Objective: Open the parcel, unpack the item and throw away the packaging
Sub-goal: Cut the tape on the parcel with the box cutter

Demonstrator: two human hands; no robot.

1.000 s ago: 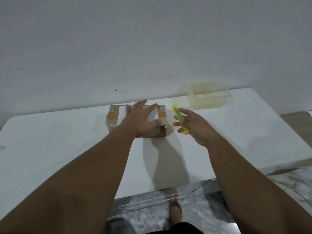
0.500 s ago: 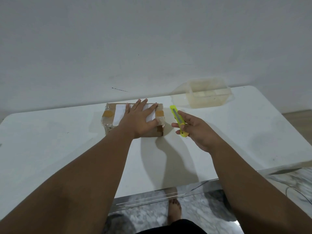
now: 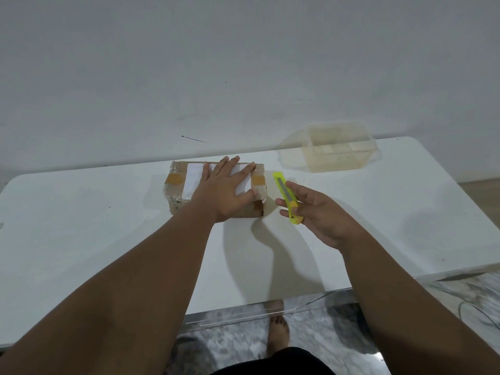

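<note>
A small brown cardboard parcel [image 3: 177, 182], wrapped in clear tape with a white label and orange tape patches, lies on the white table [image 3: 81, 226] near the wall. My left hand [image 3: 224, 190] rests flat on top of the parcel with fingers spread, covering most of the label. My right hand [image 3: 316, 212] hovers just right of the parcel and holds a yellow utility knife [image 3: 285, 193] between thumb and fingers. The knife's tip points away from me, and no blade is visibly extended.
A translucent plastic container [image 3: 338, 152] stands at the back right of the table by the white wall. The table's front edge runs below my forearms, with marble floor, a bare foot [image 3: 278, 331] and a cable beneath.
My right hand with the knife has shifted slightly, and its fingers have spread a bit more around the handle. My left hand stays flat on the parcel.
</note>
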